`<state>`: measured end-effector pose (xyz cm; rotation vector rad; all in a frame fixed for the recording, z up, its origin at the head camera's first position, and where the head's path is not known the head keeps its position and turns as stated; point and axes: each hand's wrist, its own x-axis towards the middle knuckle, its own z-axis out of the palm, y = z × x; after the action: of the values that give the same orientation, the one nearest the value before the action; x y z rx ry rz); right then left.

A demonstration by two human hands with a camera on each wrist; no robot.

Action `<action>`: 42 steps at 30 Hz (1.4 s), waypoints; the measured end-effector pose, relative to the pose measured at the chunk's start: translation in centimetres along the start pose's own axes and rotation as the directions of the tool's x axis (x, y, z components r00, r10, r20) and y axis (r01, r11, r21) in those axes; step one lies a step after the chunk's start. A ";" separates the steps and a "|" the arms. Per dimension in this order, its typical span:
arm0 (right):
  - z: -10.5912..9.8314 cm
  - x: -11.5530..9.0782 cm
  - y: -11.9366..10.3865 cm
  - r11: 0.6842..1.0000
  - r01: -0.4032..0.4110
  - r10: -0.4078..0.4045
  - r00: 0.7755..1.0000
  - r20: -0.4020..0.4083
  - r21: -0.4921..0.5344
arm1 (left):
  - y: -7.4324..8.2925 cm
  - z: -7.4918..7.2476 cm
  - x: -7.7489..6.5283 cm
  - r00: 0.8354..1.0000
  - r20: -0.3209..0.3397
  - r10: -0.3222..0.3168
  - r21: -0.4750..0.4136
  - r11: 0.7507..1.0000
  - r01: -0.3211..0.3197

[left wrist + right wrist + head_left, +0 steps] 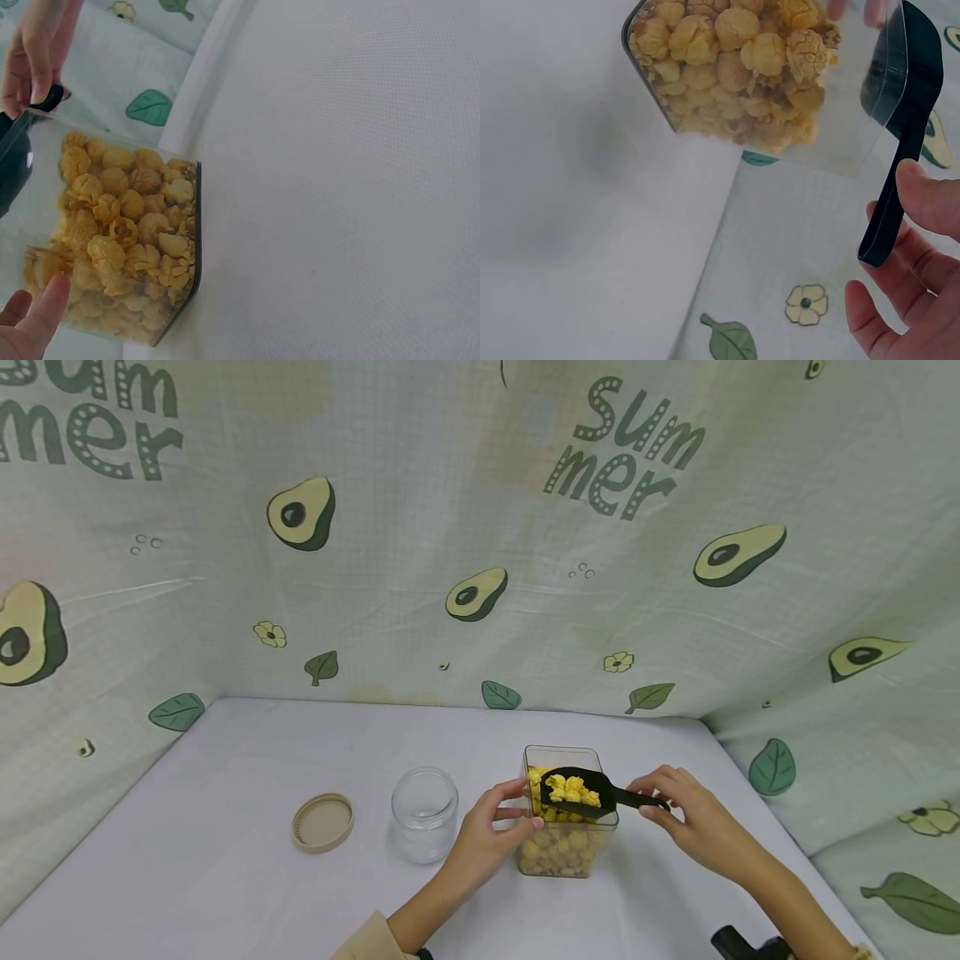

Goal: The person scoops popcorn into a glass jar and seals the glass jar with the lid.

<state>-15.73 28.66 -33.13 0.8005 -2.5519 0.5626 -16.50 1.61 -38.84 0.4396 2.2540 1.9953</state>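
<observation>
A clear square container (585,828) of yellow popcorn (112,217) stands upright on the table. My left hand (483,839) holds its left side, the thumb at the front and the fingers farther back. At the container's top, my right hand (693,827) pinches the handle of a black scoop (609,798) between thumb and fingers. Several popcorn pieces (572,791) lie in the scoop's bowl, which is over the container's mouth. In the right wrist view the scoop (907,112) shows beside the clear rim, its handle between the thumb and fingers.
An open clear jar (424,818) stands left of my left hand. Farther left, a round beige lid (322,823) lies on the white-covered table (225,860). Printed cloth (390,527) hangs behind and at both sides. A dark object (750,946) shows at the bottom right.
</observation>
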 end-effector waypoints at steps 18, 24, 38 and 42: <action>-0.3 -0.3 0.2 0.999 -0.024 0.023 1.000 -0.007 -0.027 | 0.1 0.0 0.0 1.000 -0.001 -0.009 -0.007 1.000 0.009; -0.5 -0.4 0.3 0.999 -0.022 0.022 1.000 -0.010 -0.037 | 0.0 0.0 0.0 1.000 -0.001 -0.006 -0.006 1.000 0.006; -0.9 -0.2 0.1 0.999 -0.020 0.019 1.000 -0.011 -0.032 | 0.4 -0.7 -0.2 1.000 0.006 0.020 -0.004 1.000 -0.020; -0.9 -0.1 0.0 1.000 -0.006 0.005 1.000 -0.022 -0.030 | 0.9 -1.5 -0.4 0.997 -0.001 0.080 -0.011 0.997 -0.080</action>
<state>-15.42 29.18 -32.45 0.7735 -2.5376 0.5310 -16.36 0.14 -37.79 0.5368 2.2588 2.0452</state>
